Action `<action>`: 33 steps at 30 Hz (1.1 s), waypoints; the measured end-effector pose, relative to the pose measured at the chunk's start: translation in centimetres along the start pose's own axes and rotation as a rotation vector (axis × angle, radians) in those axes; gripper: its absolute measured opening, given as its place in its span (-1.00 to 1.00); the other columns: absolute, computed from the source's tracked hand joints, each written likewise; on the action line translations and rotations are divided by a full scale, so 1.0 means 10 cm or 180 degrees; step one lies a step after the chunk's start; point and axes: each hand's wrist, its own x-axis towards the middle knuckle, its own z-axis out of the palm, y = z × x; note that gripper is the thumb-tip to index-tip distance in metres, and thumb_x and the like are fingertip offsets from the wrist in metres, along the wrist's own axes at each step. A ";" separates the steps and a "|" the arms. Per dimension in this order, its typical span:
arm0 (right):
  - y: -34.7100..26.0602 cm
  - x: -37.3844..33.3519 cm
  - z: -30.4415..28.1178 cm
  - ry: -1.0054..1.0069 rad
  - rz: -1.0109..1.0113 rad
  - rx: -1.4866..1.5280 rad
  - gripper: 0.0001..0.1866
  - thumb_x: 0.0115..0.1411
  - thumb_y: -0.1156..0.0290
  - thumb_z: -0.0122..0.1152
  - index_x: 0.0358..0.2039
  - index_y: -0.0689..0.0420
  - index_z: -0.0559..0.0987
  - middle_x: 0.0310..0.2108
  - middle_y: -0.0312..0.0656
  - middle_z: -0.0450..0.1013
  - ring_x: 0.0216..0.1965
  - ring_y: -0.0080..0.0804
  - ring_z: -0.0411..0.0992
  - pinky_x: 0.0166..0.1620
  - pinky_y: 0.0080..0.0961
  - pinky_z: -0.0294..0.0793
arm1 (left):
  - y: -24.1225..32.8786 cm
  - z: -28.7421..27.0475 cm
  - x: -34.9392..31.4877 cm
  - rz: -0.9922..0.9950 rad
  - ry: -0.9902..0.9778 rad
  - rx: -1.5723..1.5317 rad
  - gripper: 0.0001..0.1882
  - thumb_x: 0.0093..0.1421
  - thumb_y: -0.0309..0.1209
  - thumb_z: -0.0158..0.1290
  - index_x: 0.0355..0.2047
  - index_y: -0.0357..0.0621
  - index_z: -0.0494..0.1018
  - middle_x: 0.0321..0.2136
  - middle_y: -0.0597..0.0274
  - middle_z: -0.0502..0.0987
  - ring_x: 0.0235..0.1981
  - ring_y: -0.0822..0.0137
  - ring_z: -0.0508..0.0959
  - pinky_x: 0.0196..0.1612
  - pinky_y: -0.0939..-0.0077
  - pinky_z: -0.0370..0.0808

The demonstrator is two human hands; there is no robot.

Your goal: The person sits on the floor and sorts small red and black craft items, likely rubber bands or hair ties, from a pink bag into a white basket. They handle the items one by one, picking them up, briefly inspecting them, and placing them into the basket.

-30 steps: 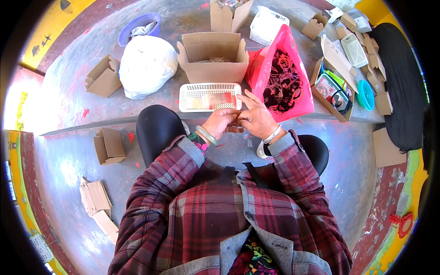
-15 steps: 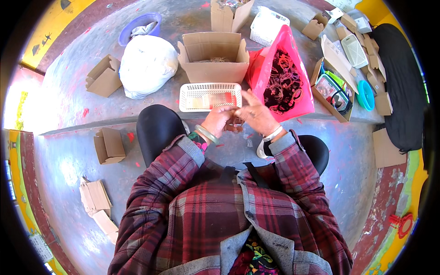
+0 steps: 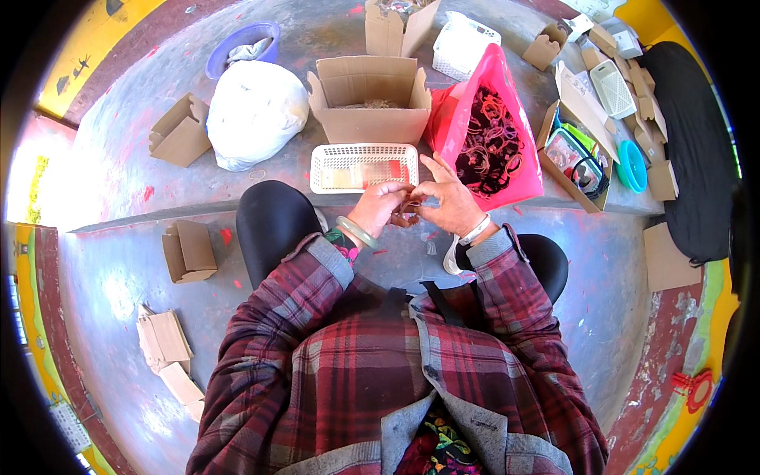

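Observation:
My left hand [image 3: 380, 207] is closed, its fingers pinched on a small thin loop [image 3: 410, 208] that looks like a hair tie, partly hidden by the fingers. Thumb and index finger of my right hand [image 3: 450, 198] pinch at the same loop, while the other fingers stick up. Just beyond my hands, a white perforated plastic basket [image 3: 317, 176] holds flat pale and red pieces. To its right leans a pink plastic bag [image 3: 529, 176], open and full of dark and coloured hair ties [image 3: 489, 142].
Behind the basket stands an open cardboard box [image 3: 372, 125]. Left of it are a stuffed white sack [image 3: 255, 111], a purple basin [image 3: 271, 49] and a small carton [image 3: 180, 133]. A carton of packets [image 3: 590, 207] and a turquoise basket [image 3: 631, 165] lie right. The raised ledge [image 3: 158, 207] crosses before my knees.
My right hand's thumb and index finger have closed together at the loop beside my left hand; half a second ago they were stretched upward. My left hand has hardly moved.

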 end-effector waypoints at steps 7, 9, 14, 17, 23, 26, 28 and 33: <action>0.00 0.00 -0.03 0.0230 0.0093 -0.0089 -0.86 -0.23 0.40 0.24 -0.54 0.02 0.60 0.07 0.10 0.20 0.17 0.09 0.03 0.19 -0.25 0.04 | 0.01 0.01 -0.01 0.0044 0.0152 -0.0245 -0.75 0.21 -0.43 -0.18 -0.17 -0.33 0.36 -0.28 0.04 0.50 -0.42 0.25 0.57 -0.44 0.53 0.54; 0.03 -0.01 -0.02 0.0143 0.0070 -0.0170 -0.87 -0.22 0.39 0.25 -0.54 0.02 0.61 0.07 0.09 0.21 0.17 0.09 0.03 0.19 -0.25 0.04 | 0.07 0.06 -0.05 0.0091 0.0228 -0.0278 -0.75 0.21 -0.44 -0.17 -0.17 -0.35 0.35 -0.28 0.02 0.50 -0.41 0.24 0.57 -0.44 0.52 0.54; 0.03 -0.02 -0.02 -0.0159 -0.0142 -0.0174 -0.85 -0.16 0.40 0.24 -0.48 0.06 0.61 0.07 0.10 0.20 0.18 0.11 0.02 0.19 -0.21 0.01 | 0.00 0.03 -0.01 0.0059 0.0080 -0.0026 -0.73 0.21 -0.45 -0.19 -0.14 -0.35 0.35 -0.32 0.06 0.51 -0.43 0.28 0.56 -0.43 0.52 0.54; 0.02 -0.03 -0.01 -0.0334 -0.0321 -0.0263 -0.83 -0.13 0.34 0.22 -0.48 0.08 0.60 0.05 0.13 0.21 0.15 0.14 0.05 0.20 -0.19 -0.01 | -0.04 0.01 0.00 0.0008 0.0064 0.0143 -0.72 0.20 -0.45 -0.19 -0.13 -0.34 0.35 -0.35 0.09 0.51 -0.45 0.32 0.54 -0.41 0.55 0.53; 0.16 -0.02 0.06 -0.0807 -0.0667 -0.0541 -0.82 -0.09 0.28 0.19 -0.46 0.04 0.61 0.00 0.13 0.25 0.11 0.11 0.11 0.21 -0.17 -0.03 | -0.07 0.00 0.03 -0.0151 -0.0042 0.0216 -0.71 0.19 -0.43 -0.16 -0.13 -0.34 0.34 -0.36 0.08 0.51 -0.46 0.31 0.54 -0.39 0.54 0.52; 0.05 -0.03 0.03 -0.0396 -0.0210 -0.0111 -0.83 -0.10 0.32 0.21 -0.43 0.02 0.60 0.00 0.09 0.27 0.13 0.06 0.10 0.20 -0.18 0.00 | -0.03 0.00 0.01 -0.0058 0.0075 -0.0125 -0.70 0.19 -0.41 -0.15 -0.12 -0.33 0.34 -0.35 0.06 0.51 -0.45 0.26 0.56 -0.42 0.50 0.53; -0.05 0.00 -0.01 -0.0172 -0.0051 -0.0022 -0.81 -0.11 0.37 0.23 -0.40 0.01 0.61 0.01 0.06 0.27 0.14 0.04 0.10 0.19 -0.19 0.03 | -0.01 -0.01 0.01 0.0019 0.0139 -0.0282 -0.70 0.19 -0.41 -0.14 -0.13 -0.34 0.34 -0.35 0.04 0.50 -0.44 0.22 0.56 -0.43 0.47 0.54; 0.00 -0.02 0.01 -0.0091 -0.0252 0.0041 -0.76 -0.14 0.44 0.26 -0.36 -0.01 0.61 0.03 0.03 0.27 0.16 0.02 0.08 0.17 -0.21 0.08 | -0.02 -0.03 0.00 -0.0093 -0.0080 -0.0401 -0.70 0.19 -0.41 -0.15 -0.13 -0.37 0.33 -0.33 0.02 0.50 -0.44 0.15 0.57 -0.44 0.44 0.54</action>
